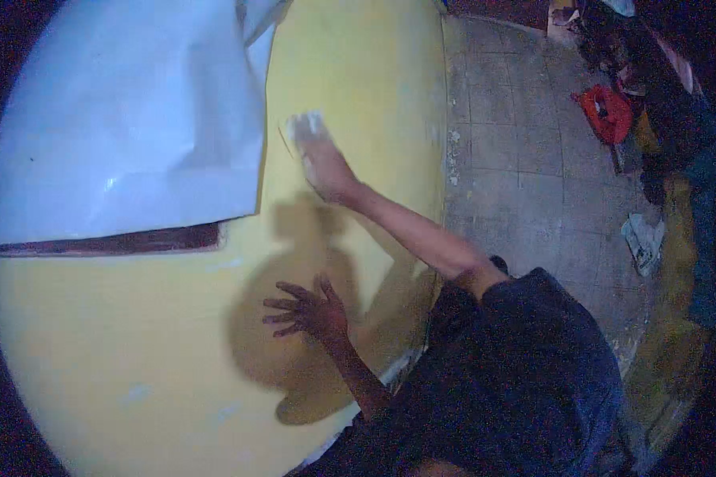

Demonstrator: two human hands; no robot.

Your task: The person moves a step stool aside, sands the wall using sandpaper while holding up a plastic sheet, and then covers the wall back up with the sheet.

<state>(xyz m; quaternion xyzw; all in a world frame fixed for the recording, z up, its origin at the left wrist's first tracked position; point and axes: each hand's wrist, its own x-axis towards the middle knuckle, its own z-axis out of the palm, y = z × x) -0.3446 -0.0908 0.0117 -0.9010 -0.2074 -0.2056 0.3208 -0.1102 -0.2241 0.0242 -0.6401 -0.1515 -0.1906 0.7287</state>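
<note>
Nearest: dark shirt (533,381), lower right. White sheet (151,103) over yellow wall (358,63). Left hand (310,312): empty, fingers spread, probably bracing; contact unclear. Right hand (326,163), blurred: grip closed on white cloth (306,123), just right of sheet, seemingly flattened for even wall contact. Tiled floor (517,143) at right.

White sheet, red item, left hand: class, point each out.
White sheet (135,119), head view, middle of its surface.
Red item (619,119), head view, its right side.
Left hand (321,316), head view, back of hand.
</note>
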